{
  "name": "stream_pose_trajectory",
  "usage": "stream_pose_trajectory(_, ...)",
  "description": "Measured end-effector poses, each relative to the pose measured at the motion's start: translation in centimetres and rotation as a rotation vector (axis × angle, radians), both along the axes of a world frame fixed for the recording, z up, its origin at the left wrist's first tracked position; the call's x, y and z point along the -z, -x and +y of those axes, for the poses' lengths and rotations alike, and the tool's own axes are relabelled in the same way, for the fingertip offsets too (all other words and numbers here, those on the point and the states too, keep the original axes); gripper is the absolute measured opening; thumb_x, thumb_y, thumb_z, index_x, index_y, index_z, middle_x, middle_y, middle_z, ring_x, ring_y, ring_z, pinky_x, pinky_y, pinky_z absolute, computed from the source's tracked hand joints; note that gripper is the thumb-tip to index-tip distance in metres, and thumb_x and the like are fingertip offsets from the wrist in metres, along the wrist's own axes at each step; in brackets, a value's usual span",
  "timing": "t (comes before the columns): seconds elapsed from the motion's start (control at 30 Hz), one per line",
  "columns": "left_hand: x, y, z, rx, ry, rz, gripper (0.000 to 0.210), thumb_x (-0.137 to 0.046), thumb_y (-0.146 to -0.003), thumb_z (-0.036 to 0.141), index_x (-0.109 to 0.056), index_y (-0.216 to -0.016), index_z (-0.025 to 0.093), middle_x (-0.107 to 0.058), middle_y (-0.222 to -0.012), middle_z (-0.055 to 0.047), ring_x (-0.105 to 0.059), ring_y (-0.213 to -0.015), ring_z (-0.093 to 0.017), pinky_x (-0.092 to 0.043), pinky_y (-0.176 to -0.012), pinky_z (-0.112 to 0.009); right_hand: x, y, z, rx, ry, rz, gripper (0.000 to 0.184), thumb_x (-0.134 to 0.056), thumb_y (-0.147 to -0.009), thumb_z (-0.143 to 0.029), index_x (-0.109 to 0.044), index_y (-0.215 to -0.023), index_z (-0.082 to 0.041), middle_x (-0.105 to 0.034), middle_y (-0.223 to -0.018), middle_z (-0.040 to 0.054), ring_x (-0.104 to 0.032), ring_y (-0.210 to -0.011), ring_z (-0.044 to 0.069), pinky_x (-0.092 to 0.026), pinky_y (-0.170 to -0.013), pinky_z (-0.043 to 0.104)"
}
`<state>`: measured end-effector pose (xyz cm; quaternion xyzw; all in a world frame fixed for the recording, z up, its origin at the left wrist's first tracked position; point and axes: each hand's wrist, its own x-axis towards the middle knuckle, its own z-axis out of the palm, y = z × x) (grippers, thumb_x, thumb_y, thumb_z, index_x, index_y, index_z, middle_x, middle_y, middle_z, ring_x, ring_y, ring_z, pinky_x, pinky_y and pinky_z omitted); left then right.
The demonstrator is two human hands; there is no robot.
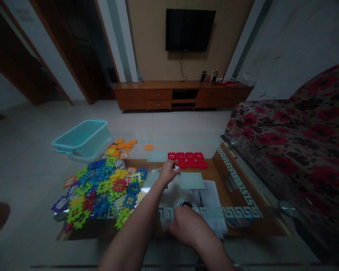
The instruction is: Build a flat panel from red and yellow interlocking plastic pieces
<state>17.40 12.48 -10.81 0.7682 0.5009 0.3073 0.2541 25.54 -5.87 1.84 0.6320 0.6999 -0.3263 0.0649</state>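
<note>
Red plastic interlocking window blocks [189, 156] lie in two joined-up rows on the glass table. At the left end of the lower row is my left hand [168, 172], its thumb and index finger curled toward each other. Something pale shows between them, too small to name. Nearer to me, my right hand [186, 223] is curled over the table's front part, fingers folded under; anything inside is hidden. A large heap of mixed-colour interlocking blocks [104, 184] spreads left of my left forearm.
A light-blue plastic bin [83, 137] stands at the far left, beyond the heap. Several orange blocks [125, 145] lie by it. Papers [211, 199] show under the glass tabletop [237, 180]. A flowered sofa [274, 124] is at right, a TV cabinet [158, 98] ahead.
</note>
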Motion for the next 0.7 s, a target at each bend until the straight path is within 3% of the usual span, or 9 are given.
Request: stream_pose_trajectory(0.7,0.13,0.0,-0.03,0.0,-0.023,-0.012,0.01,-0.071,-0.078,0.025,-0.069,-0.085,0.018,-0.059,-0.072,0.0,-0.056,-0.072,-0.015,-0.039,-0.069,-0.026,0.17,0.08,0.05,0.0,0.008,0.01,0.028,-0.061,-0.078,-0.03,-0.075,-0.094,-0.012,-0.074,-0.097,0.0189,-0.07,-0.094,0.034,-0.053,-0.079,0.039)
